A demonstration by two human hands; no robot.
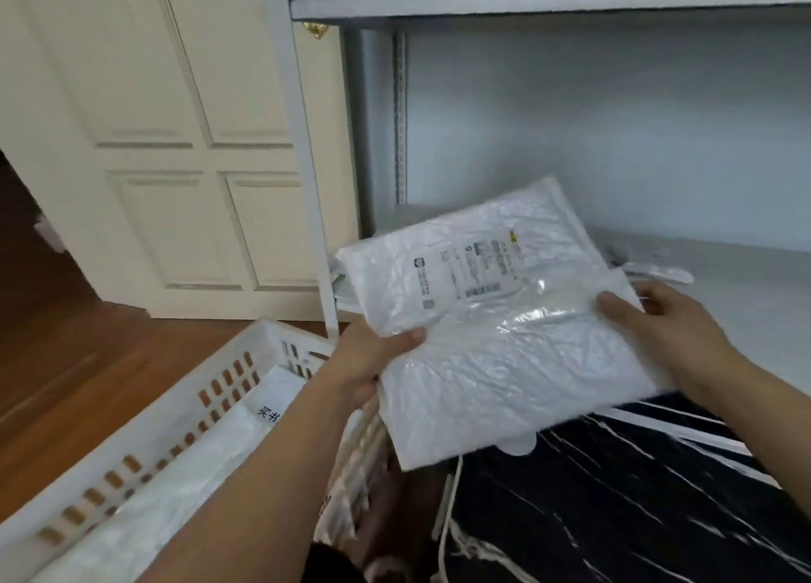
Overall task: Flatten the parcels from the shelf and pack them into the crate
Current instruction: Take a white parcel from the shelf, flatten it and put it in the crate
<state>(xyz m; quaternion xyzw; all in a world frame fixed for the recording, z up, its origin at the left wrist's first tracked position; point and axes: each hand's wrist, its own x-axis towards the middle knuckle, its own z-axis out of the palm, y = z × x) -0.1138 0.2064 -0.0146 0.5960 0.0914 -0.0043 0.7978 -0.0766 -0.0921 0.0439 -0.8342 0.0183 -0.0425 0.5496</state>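
Observation:
A flat white plastic parcel [491, 319] with a printed shipping label is held in the air in front of the shelf [724, 271]. My left hand [373, 359] grips its left edge, thumb on top. My right hand [662, 328] grips its right edge, thumb on top as well. The white slotted crate [175, 411] stands on the floor at the lower left, below my left forearm, with white parcels [184, 473] lying inside it.
The grey shelf board holds another small white item [658, 273] behind the parcel. A shelf upright [307, 144] rises beside a cream panelled door [166, 144]. Black fabric with white streaks [614, 503] fills the lower right. Wooden floor [66, 341] lies at the left.

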